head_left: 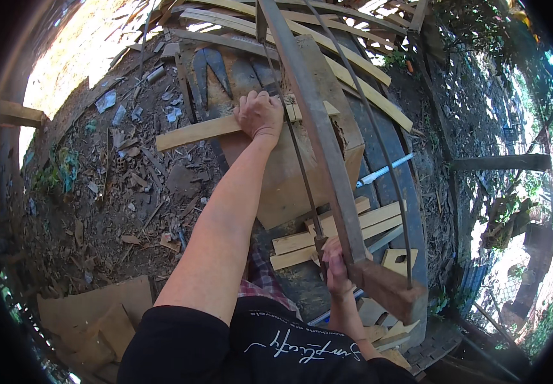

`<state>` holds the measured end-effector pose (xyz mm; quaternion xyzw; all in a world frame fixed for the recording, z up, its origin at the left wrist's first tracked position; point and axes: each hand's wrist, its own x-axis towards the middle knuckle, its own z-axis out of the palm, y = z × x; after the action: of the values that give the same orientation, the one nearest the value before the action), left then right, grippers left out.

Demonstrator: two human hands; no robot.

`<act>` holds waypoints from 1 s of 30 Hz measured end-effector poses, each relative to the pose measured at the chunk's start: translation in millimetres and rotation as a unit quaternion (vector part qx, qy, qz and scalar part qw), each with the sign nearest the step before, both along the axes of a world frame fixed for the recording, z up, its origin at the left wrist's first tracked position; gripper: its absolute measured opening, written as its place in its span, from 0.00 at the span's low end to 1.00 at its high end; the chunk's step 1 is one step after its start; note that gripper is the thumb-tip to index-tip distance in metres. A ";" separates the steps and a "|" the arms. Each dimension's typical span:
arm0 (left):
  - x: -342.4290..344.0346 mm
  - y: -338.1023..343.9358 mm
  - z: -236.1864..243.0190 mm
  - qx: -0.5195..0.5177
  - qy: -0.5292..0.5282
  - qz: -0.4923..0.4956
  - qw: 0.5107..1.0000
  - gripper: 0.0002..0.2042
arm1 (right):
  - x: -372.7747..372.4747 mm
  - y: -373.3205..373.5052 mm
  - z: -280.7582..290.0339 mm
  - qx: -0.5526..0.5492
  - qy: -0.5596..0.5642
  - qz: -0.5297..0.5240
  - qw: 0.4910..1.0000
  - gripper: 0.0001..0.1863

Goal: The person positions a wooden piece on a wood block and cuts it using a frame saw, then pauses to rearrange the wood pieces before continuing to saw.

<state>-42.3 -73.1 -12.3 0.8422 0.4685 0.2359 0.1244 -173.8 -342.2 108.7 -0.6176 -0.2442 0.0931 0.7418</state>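
Observation:
My left hand [260, 116] is closed over a pale wooden strip [193, 133], pressing it on top of a large wooden block [276, 192]. In my right hand [337, 267] is the near end of a wooden frame saw [328, 144], the fingers wrapped round it beside the blade. The saw's long central beam points away from me. Its thin blade [302, 163] crosses the strip just right of my left hand; the exact contact is too small to make out. The strip's short right end shows beyond the blade, partly behind the beam.
Several cut wood pieces [289, 243] lie on the dark bench [388, 192] right of the block. A dark V-shaped piece [210, 73] rests at the far left of the bench, a white rod [384, 170] at the right. Long slats [366, 86] stretch behind; debris covers the ground [142, 185].

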 end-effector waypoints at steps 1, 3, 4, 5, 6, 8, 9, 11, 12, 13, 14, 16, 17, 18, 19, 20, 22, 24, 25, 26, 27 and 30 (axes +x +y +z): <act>-1.1 0.2 -0.1 0.009 -0.021 -0.020 1.000 0.06 | 7.4 13.0 -3.4 -0.025 0.044 -0.016 0.999 0.11; -1.7 0.9 0.8 0.030 -0.042 -0.040 0.998 0.06 | 35.8 54.2 -20.6 -0.147 0.028 -0.061 0.987 0.13; -1.8 0.5 1.6 0.025 -0.032 -0.029 0.999 0.06 | 45.9 71.1 -27.2 -0.137 0.037 -0.069 0.988 0.11; -1.1 1.1 2.9 0.019 -0.024 -0.019 0.999 0.06 | 52.7 79.0 -29.6 -0.156 0.046 -0.052 0.985 0.10; -0.8 0.8 3.7 0.026 -0.023 -0.018 0.999 0.06 | 53.7 76.6 -28.9 -0.121 0.044 -0.077 0.989 0.10; 0.8 0.3 4.2 0.014 -0.027 0.002 1.000 0.06 | 47.3 60.8 -24.1 -0.135 0.055 -0.031 0.989 0.13; 1.7 0.2 3.8 0.016 -0.038 0.003 0.999 0.06 | 34.4 47.7 -20.2 -0.108 0.003 -0.069 0.992 0.12; 2.3 -0.1 2.1 0.011 -0.032 0.011 0.999 0.07 | 7.4 12.4 -4.9 -0.052 0.032 -0.028 0.998 0.11; 2.1 -0.1 1.2 0.005 -0.032 0.013 0.999 0.07 | -0.6 4.9 -2.5 -0.092 0.048 -0.029 0.994 0.11; 2.1 0.4 0.4 0.016 -0.032 -0.005 0.999 0.07 | -7.2 -1.1 0.9 -0.080 0.047 -0.031 0.995 0.10; 1.9 1.0 -0.4 0.026 -0.023 -0.015 0.999 0.07 | -10.7 -4.3 4.0 -0.057 0.033 -0.032 0.997 0.11; 2.7 2.3 -1.3 0.023 -0.031 -0.007 0.999 0.07 | -8.2 -0.5 5.6 -0.079 0.066 -0.056 0.993 0.11; 3.8 3.5 -1.3 0.042 -0.053 0.005 0.998 0.07 | -4.7 3.1 5.1 -0.119 0.109 -0.081 0.984 0.11; 5.0 3.9 -1.4 0.021 -0.033 0.006 0.999 0.07 | -1.1 4.3 5.3 -0.088 0.082 -0.083 0.989 0.11; 5.8 5.1 -1.4 0.025 -0.025 -0.001 0.999 0.08 | 1.2 4.0 5.0 -0.103 0.080 -0.070 0.989 0.11; 8.0 5.4 -1.1 0.022 -0.011 0.000 1.000 0.08 | 1.5 0.3 5.5 -0.117 0.077 -0.059 0.988 0.11; 10.1 5.9 -0.5 0.029 -0.015 -0.019 0.999 0.09 | -4.6 -14.4 6.7 -0.112 0.078 -0.059 0.989 0.12; 9.7 5.6 0.0 0.024 -0.001 0.019 1.000 0.08 | -17.5 -30.3 8.7 -0.079 0.060 -0.054 0.994 0.13; 8.7 5.4 -0.3 0.026 -0.008 0.004 1.000 0.08 | -21.2 -34.4 9.0 -0.071 0.057 -0.060 0.994 0.13; 8.5 5.7 -0.6 0.036 -0.016 0.005 0.999 0.08 | -20.8 -32.6 8.0 -0.048 0.071 -0.056 0.995 0.13; 7.1 6.4 -1.2 0.026 -0.015 -0.017 0.999 0.08 | -17.9 -26.1 6.5 -0.021 0.077 -0.052 0.995 0.12; 4.8 8.0 -3.5 0.014 -0.015 -0.038 0.999 0.08 | 17.5 21.9 -4.2 -0.130 0.041 -0.058 0.989 0.12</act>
<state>-37.5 -65.1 -15.7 0.8575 0.4308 0.2501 0.1287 -156.3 -320.3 104.5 -0.7176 -0.1635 0.1065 0.6686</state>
